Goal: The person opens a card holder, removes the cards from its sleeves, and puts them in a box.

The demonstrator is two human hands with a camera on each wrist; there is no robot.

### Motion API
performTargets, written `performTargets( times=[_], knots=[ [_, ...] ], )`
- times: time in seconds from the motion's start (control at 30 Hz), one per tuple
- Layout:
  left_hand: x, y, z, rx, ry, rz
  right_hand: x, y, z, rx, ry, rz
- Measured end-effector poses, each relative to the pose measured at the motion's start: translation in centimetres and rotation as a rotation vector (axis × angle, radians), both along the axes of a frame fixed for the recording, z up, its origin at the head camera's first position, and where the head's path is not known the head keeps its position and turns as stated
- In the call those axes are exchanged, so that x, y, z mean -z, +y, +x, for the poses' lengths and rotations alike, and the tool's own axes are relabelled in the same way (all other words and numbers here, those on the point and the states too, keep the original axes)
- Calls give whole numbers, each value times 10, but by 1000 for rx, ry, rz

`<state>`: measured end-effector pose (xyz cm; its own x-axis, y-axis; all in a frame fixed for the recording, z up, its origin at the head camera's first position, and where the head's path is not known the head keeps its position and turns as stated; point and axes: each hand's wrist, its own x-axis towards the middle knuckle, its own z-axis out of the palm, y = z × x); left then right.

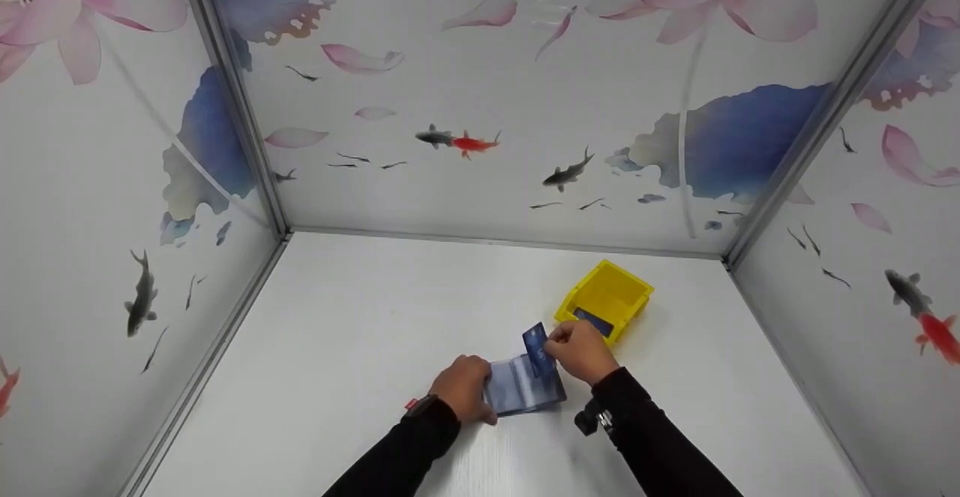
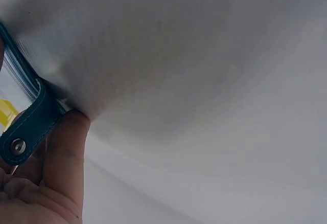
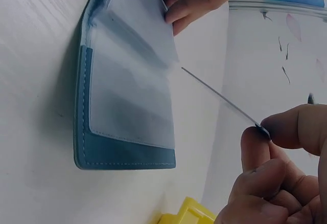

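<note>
A teal card holder point(image 3: 127, 157) lies opened out, its clear plastic sleeves point(image 1: 508, 388) facing up in the head view. My left hand point(image 1: 463, 388) grips its left side, with the thumb along the near edge. A strap with a metal snap point(image 2: 33, 127) hangs by the left fingers in the left wrist view. Between thumb and index finger, my right hand point(image 1: 581, 350) pinches a dark blue card point(image 1: 535, 341) by its edge. Seen edge-on in the right wrist view, the thin card point(image 3: 219, 97) slants down toward the sleeves, its far end close to them.
Just beyond my right hand, a yellow plastic bin point(image 1: 616, 296) stands on the white table point(image 1: 375, 317). Another dark blue card point(image 1: 592, 321) lies inside the bin. Printed panels point(image 1: 480, 91) wall the table at the back and both sides.
</note>
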<state>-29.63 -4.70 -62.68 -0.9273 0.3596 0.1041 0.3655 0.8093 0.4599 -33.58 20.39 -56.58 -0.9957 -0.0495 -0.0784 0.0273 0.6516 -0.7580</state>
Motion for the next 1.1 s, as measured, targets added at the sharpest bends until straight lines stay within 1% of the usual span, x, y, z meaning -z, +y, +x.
performTargets(
  times=[0.13,0.27,0.37,0.53,0.7,0.8,0.9,1.1],
  knots=[
    [2,1,-1,-9,-9,-2,-7,6,-4,16,-12,2],
    [3,1,0,-10,-16,-5,-12,15,-12,29,13,13],
    [5,1,0,-3,5,-17,-16,24,-21,43,22,42],
    [13,1,-2,-3,44,-45,-23,38,-32,80,1,100],
    [16,1,-4,-12,46,-47,-29,50,-39,93,32,140],
    [14,0,-3,-11,33,-39,-30,58,-43,107,32,155],
    [10,0,-2,-8,20,-37,-30,64,-47,120,38,163],
    [1,0,1,-1,0,-32,-29,75,-58,160,83,222]
  ],
)
